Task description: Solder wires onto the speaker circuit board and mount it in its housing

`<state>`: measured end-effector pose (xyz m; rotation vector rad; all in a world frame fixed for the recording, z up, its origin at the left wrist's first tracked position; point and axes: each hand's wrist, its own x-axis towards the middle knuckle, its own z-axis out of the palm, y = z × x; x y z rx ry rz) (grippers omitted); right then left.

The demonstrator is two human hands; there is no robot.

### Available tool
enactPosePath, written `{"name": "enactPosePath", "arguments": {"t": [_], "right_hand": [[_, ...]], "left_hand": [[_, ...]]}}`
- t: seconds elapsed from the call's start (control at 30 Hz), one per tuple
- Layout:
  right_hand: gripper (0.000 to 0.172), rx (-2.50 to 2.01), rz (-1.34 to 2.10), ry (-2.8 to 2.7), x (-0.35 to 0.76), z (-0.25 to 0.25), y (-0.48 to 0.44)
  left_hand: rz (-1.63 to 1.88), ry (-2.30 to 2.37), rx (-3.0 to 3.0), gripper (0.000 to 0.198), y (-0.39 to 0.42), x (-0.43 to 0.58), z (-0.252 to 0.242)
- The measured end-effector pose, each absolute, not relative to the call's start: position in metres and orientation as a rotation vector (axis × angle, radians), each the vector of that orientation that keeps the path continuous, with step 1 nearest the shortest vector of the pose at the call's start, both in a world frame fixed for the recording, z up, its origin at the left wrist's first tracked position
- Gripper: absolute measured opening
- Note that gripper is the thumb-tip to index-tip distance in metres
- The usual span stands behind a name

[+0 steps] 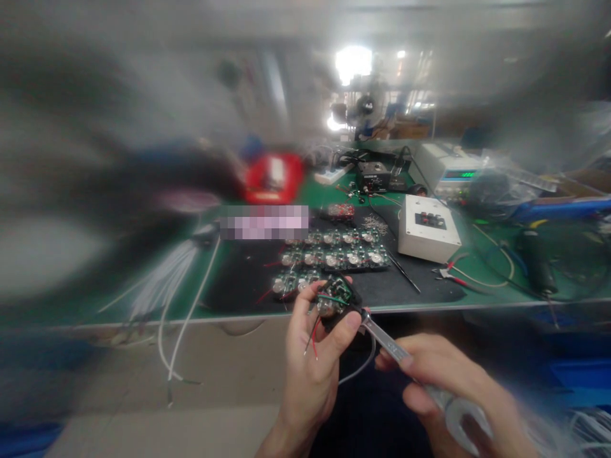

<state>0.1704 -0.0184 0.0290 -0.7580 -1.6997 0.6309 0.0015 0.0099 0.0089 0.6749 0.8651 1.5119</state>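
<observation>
My left hand point(312, 356) pinches a small round circuit module point(335, 299) with red, black and green wires hanging from it, held just in front of the bench edge. My right hand point(453, 388) grips a silver metal tool point(389, 343), probably tweezers, whose tip touches the module's right side. On the black mat point(238, 280) behind lie several more of the same round modules point(334, 257) in rows.
A white box with sockets point(428, 236) stands right of the mat, red-handled cutters point(449, 272) beside it. A power supply with green digits point(451, 168), a red object point(274, 177) and white cables point(176, 280) sit on the green bench. The left side is blurred.
</observation>
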Motion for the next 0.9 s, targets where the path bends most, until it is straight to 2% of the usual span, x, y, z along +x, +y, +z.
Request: {"name": "enactPosePath", "arguments": {"t": [0.07, 0.1, 0.2, 0.27, 0.43, 0.57, 0.67, 0.9], "right_hand": [[0.01, -0.8, 0.988, -1.302, 0.171, 0.024, -0.011], [0.011, -0.818, 1.205, -1.044, 0.171, 0.021, -0.005], [0.029, -0.81, 1.697, -0.479, 0.17, 0.01, 0.017], [0.034, -0.817, 1.771, -0.395, 0.17, 0.004, 0.028], [0.028, -0.821, 1.537, -0.43, 0.173, 0.007, 0.024], [0.019, -0.85, 1.047, -0.905, 0.165, 0.013, -0.009], [0.012, -0.846, 0.719, -1.229, 0.156, 0.012, -0.027], [0.016, -0.86, 0.439, -1.671, 0.168, 0.029, -0.023]], "left_hand": [[1.416, 0.805, 0.657, 0.056, 0.011, -0.003, 0.01], [1.345, 0.763, 0.648, 0.057, 0.011, -0.005, 0.012], [1.156, 0.643, 0.614, 0.056, 0.011, -0.01, 0.014], [1.121, 0.595, 0.577, 0.051, 0.01, -0.012, 0.014], [1.165, 0.632, 0.476, 0.049, 0.011, -0.012, 0.011], [1.245, 0.707, 0.484, 0.04, 0.009, -0.007, 0.013], [1.293, 0.755, 0.489, 0.042, 0.008, -0.003, 0.014], [1.417, 0.836, 0.55, 0.053, 0.004, -0.001, 0.008]]}}
